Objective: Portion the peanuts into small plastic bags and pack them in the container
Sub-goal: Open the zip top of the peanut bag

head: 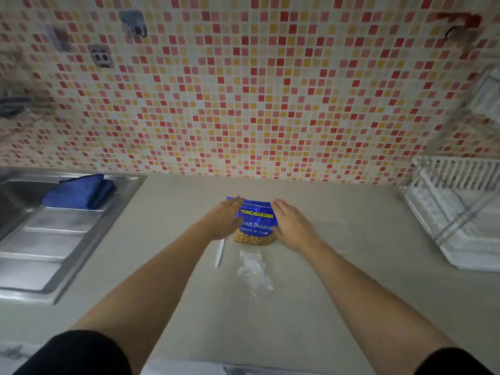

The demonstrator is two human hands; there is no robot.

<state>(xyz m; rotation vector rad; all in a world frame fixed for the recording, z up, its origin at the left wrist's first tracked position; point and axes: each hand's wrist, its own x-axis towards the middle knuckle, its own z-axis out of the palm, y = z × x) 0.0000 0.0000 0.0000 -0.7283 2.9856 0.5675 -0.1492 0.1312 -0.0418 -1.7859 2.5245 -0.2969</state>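
A blue foil peanut packet with yellow lettering and a clear window of peanuts at its bottom sits on the grey counter, near the tiled wall. My left hand lies against its left side with the thumb over the front. My right hand presses its right side the same way, fingers stretched out. Crumpled clear small plastic bags lie just in front of the packet. A thin white strip lies to their left.
A steel sink and drainboard fill the left, with a folded blue cloth on the rim. A white dish rack stands at the right. A faint clear outline shows right of my right hand.
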